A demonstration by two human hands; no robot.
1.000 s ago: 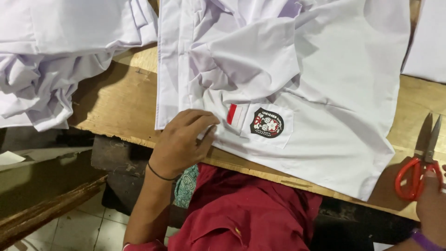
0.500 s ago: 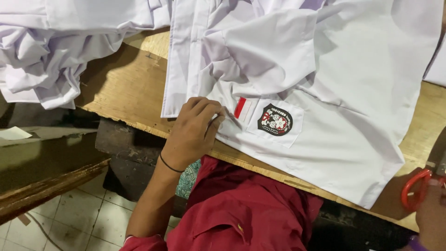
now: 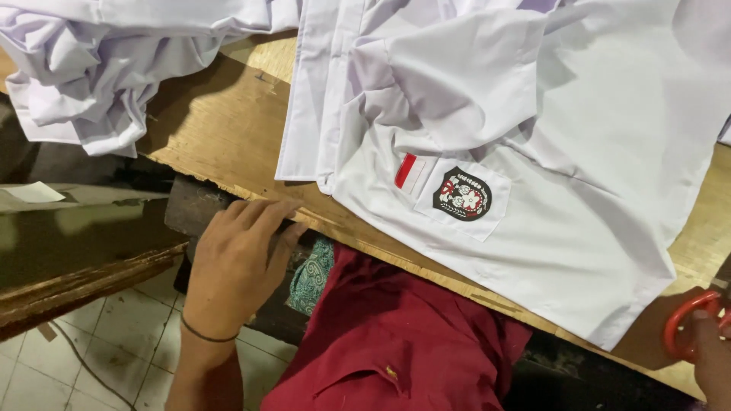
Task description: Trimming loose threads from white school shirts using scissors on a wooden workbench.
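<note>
My left hand (image 3: 240, 255) lies palm down at the near edge of the table (image 3: 228, 129). Its fingers (image 3: 263, 217) are straight and close together, clamped on nothing; the tips rest on or just at the wooden edge, near the lower corner of the shirt (image 3: 594, 190) but apart from it. A thin dark band (image 3: 204, 335) circles that wrist.

My right hand (image 3: 712, 358) shows only at the lower right corner. Fingers pass through the red handle loop of the scissors (image 3: 685, 323); the blades run out of view, so I cannot tell how tightly the grip is closed.

The shirt is white and lies flat across the table, front upward, its button edge toward the left. Its chest pocket (image 3: 464, 202) carries a dark round badge (image 3: 461, 195), with a small red-and-white strip (image 3: 410, 172) just beside it on the left. The lower hem overhangs the table edge toward me.

A heap (image 3: 91, 68) of crumpled white cloth sits at the far left of the table, well apart from the left hand. Red cloth (image 3: 403, 335) covers my lap below the table edge. Pale floor tiles (image 3: 99, 358) show at lower left.
</note>
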